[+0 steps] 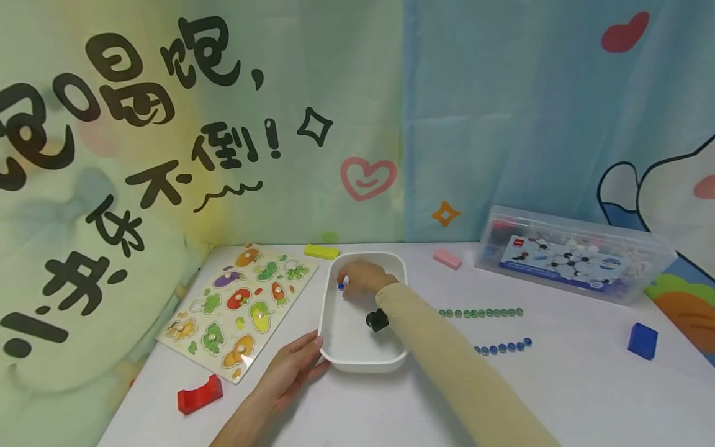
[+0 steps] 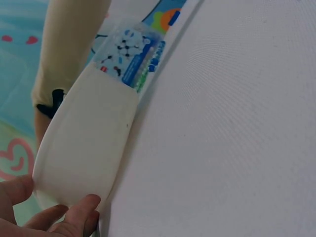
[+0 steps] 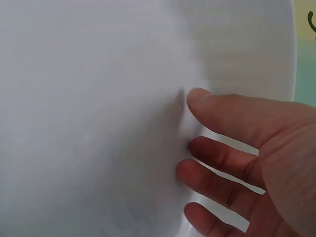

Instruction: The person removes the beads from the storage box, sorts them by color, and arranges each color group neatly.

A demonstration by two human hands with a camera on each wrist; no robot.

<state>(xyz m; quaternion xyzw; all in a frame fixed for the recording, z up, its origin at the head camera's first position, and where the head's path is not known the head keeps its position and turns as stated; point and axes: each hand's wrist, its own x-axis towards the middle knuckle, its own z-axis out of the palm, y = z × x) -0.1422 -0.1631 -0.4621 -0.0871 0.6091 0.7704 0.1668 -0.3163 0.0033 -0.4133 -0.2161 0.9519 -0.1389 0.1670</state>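
Note:
A white tray (image 1: pixel 363 366) with raised walls stands mid-table. My left hand (image 1: pixel 293 366) grips its near left corner; in the left wrist view the thumb (image 2: pixel 19 188) is at the rim and the other fingers lie against the outer wall. My right hand (image 1: pixel 363 277) reaches into the far left part of the tray. A small round blue bead (image 1: pixel 341 287) shows at its thumb and fingertips, apparently pinched there. In the right wrist view the thumb (image 3: pixel 232 111) and three fingers are close to the tray wall (image 3: pixel 247 54); the index finger and bead are hidden.
A vegetable puzzle board (image 1: pixel 254 310) lies left of the tray, a red block (image 1: pixel 200 395) before it. Yellow (image 1: pixel 321 251) and pink (image 1: pixel 447 259) blocks lie behind. Rightward are rows of green beads (image 1: pixel 482 313) and blue beads (image 1: pixel 503 348), a clear box (image 1: pixel 575 257) and a blue block (image 1: pixel 643 341).

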